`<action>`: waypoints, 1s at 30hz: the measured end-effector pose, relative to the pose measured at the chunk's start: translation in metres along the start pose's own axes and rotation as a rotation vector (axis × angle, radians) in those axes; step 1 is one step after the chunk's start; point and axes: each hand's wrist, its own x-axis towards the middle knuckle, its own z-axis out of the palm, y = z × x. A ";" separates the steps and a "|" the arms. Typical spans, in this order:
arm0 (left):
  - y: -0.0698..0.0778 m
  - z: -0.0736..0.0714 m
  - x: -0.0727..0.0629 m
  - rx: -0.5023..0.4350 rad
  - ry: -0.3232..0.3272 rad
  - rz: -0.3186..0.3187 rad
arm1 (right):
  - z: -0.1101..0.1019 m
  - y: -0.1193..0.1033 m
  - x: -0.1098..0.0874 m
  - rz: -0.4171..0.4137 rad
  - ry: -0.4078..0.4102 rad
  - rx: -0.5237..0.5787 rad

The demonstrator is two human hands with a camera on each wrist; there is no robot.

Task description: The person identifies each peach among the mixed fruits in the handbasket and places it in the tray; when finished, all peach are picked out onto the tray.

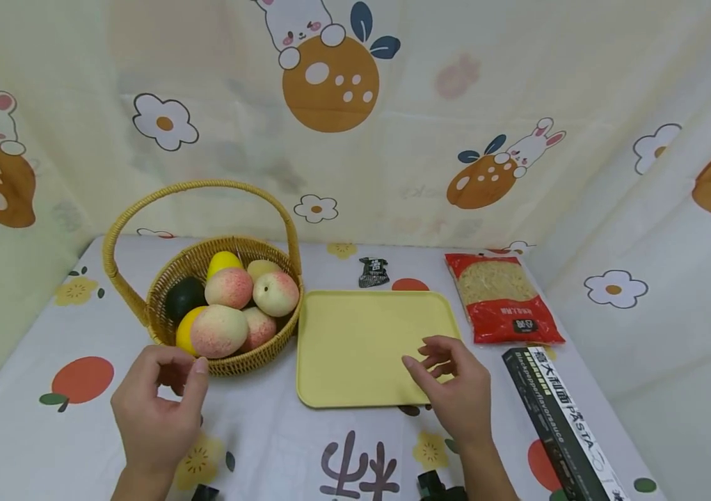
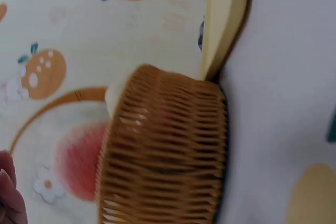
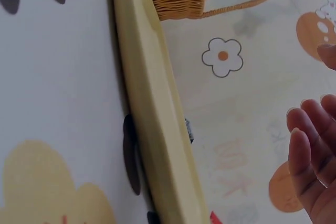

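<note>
My left hand (image 1: 158,410) hovers just in front of the wicker basket (image 1: 255,362), its fingers loosely bent and nothing in them. Inside the basket lie several pink-and-cream peaches (image 1: 219,332), a dark green fruit (image 1: 184,299) and yellow fruits (image 1: 224,262). The left wrist view catches the basket's woven side (image 2: 168,145) and a bit of my fingers (image 2: 11,198) at the edge. My right hand (image 1: 458,393) is over the near right corner of the yellow tray (image 1: 368,348), holding nothing, fingers relaxed. The right wrist view shows the tray's side (image 3: 152,98) and those fingers (image 3: 302,153).
Behind the tray sits a small black wrapped packet (image 1: 373,272). To its right lie a red bag of pasta-like pieces (image 1: 506,299) and a long black pasta box (image 1: 562,424). The basket's tall handle (image 1: 205,185) arches upward. A patterned curtain (image 1: 218,160) hangs behind the table.
</note>
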 end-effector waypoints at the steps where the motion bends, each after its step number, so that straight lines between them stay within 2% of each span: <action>1: -0.003 -0.001 -0.001 0.004 0.010 -0.048 | 0.000 0.002 -0.001 0.033 -0.004 0.009; 6: -0.013 -0.005 -0.004 0.039 0.030 -0.369 | 0.000 0.006 -0.002 0.140 -0.035 0.064; 11: -0.023 -0.003 -0.004 0.043 -0.040 -0.707 | -0.001 0.013 -0.003 0.233 -0.108 0.132; 13: -0.027 -0.002 -0.003 0.029 -0.065 -0.815 | -0.001 0.016 -0.003 0.257 -0.140 0.163; 16: -0.034 0.000 -0.001 -0.043 -0.056 -0.952 | -0.002 0.018 -0.002 0.272 -0.178 0.203; 19: -0.040 0.001 0.002 -0.164 -0.020 -1.055 | -0.001 0.021 -0.002 0.274 -0.208 0.207; 22: -0.044 0.000 0.005 -0.297 -0.007 -1.126 | 0.001 0.022 -0.003 0.273 -0.229 0.198; 27: -0.048 -0.002 0.007 -0.474 -0.050 -1.212 | 0.005 0.021 -0.003 0.282 -0.250 0.190; 30: -0.050 -0.002 0.008 -0.545 -0.063 -1.246 | 0.009 0.018 -0.002 0.293 -0.273 0.195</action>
